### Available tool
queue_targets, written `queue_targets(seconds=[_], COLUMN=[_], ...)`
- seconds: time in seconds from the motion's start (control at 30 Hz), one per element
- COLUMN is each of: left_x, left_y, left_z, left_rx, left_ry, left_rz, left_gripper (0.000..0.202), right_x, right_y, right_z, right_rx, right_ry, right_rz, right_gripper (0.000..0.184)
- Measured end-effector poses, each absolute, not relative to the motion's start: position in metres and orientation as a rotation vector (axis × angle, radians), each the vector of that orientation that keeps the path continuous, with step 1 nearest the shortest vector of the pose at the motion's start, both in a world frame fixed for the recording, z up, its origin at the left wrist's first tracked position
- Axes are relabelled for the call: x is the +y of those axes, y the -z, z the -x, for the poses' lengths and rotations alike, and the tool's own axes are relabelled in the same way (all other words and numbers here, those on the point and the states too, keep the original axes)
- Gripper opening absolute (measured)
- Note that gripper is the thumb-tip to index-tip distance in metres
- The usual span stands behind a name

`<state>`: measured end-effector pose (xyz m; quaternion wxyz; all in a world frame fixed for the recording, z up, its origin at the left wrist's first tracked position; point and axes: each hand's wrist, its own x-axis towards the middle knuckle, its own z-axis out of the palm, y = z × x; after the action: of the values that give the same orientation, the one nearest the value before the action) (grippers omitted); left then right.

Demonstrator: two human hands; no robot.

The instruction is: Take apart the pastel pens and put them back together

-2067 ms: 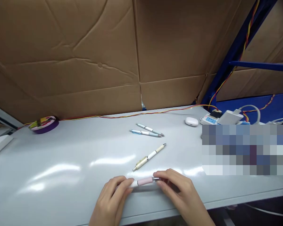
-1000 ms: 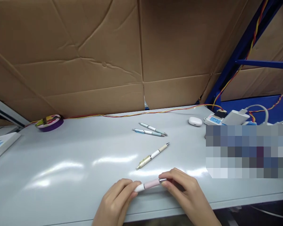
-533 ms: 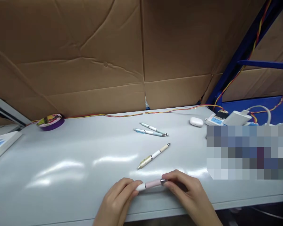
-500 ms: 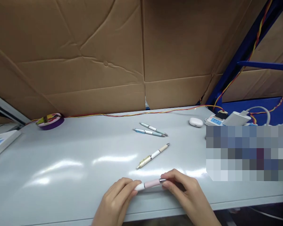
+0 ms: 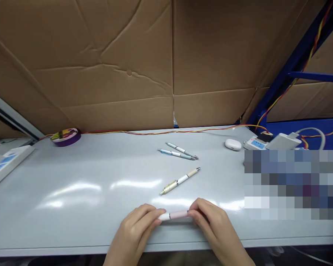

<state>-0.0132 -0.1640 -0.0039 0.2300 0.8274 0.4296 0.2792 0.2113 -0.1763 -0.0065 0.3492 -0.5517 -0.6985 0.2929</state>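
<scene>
A pink and white pen [image 5: 179, 214] is held level between my two hands, just above the table's front part. My left hand [image 5: 137, 231] pinches its white end, hiding that end. The fingers of my right hand [image 5: 213, 223] close round the tip at the pink end, which they cover. Beyond my hands lies a beige, white and gold pen [image 5: 182, 179], set at a slant. Farther back, two blue-grey and white pens [image 5: 172, 153] lie side by side, their tips meeting at the right.
On the grey table [image 5: 100, 166] stand a purple tape roll [image 5: 68, 138] at the back left and a white rounded case [image 5: 233, 144] at the right. Power strips [image 5: 9, 164] [image 5: 256, 143] sit at both sides. Cardboard [image 5: 113, 92] rises behind, with a red-yellow wire [image 5: 144, 133] along its foot.
My right fingers have closed farther over the pen's tip, covering the metal part that showed before. The whole view has shifted slightly. The other pens lie as before.
</scene>
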Motion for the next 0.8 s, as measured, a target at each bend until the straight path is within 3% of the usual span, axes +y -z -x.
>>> queue_targets(seconds=[0.07,0.13,0.2,0.23,0.37,0.5,0.57,0.67,0.8], left_x=[-0.164,-0.163,-0.164,-0.164,-0.166,-0.167,-0.169,-0.176,-0.185], left_y=[0.003,0.002,0.001,0.001,-0.001,-0.002,-0.001,0.004,0.007], left_z=[0.012,0.011,0.011,0.011,0.012,0.013,0.010,0.003,-0.009], left_rx=[1.185,1.194,1.197,1.193,1.176,1.164,1.170,1.142,1.034], left_ry=[-0.784,-0.801,-0.829,-0.841,-0.889,-0.954,-1.008,-1.119,-1.381], left_rz=[-2.252,-2.219,-2.189,-2.178,-2.134,-2.113,-2.081,-2.014,-1.942], left_gripper=[0.023,0.023,0.024,0.024,0.018,0.012,0.010,0.008,0.009], right_x=[-0.175,-0.176,-0.177,-0.177,-0.177,-0.177,-0.178,-0.180,-0.181], right_y=[0.007,0.007,0.007,0.006,0.000,-0.005,-0.003,0.005,0.012], right_z=[-0.211,-0.211,-0.211,-0.212,-0.212,-0.207,-0.199,-0.184,-0.168], right_rx=[-1.808,-1.736,-1.657,-1.625,-1.559,-1.581,-1.503,-1.300,-1.054], right_ry=[-0.791,-0.884,-0.957,-0.977,-1.041,-1.046,-1.102,-1.265,-1.305], right_rz=[1.429,1.379,1.321,1.303,1.316,1.302,1.208,0.988,0.876], right_gripper=[0.030,0.017,0.036,0.036,0.016,0.034,0.029,0.041,0.040])
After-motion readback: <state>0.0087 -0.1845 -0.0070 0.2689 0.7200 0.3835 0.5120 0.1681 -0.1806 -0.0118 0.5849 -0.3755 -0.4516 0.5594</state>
